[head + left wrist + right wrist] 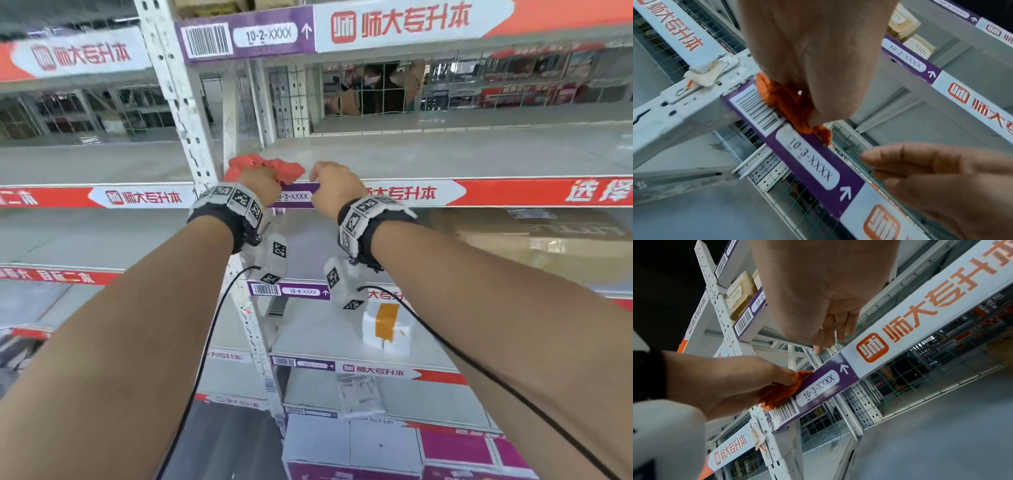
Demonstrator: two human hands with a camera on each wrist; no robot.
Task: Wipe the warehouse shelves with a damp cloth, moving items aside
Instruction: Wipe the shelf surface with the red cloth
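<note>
An orange-red cloth point(265, 168) point(789, 104) point(781, 391) lies bunched on the front edge of the grey shelf point(445, 154), just above the purple label "10-3-XXXX" point(298, 196) point(812, 162) point(822, 386). My left hand point(260, 186) point(813, 65) point(725, 382) grips the cloth against that edge, beside the white upright post point(178, 99). My right hand point(337, 186) point(941, 175) point(830, 305) is just right of the label at the same edge. Its fingers are relaxed and hold nothing. The shelf surface behind the cloth is bare.
Green wire mesh point(370, 89) closes the back of the shelf. One level down lies a cardboard box point(534, 233). A white box with orange tape point(385, 325) stands lower, and purple-and-white boxes point(376, 452) at the bottom. Brown boxes point(740, 293) sit on the shelf above.
</note>
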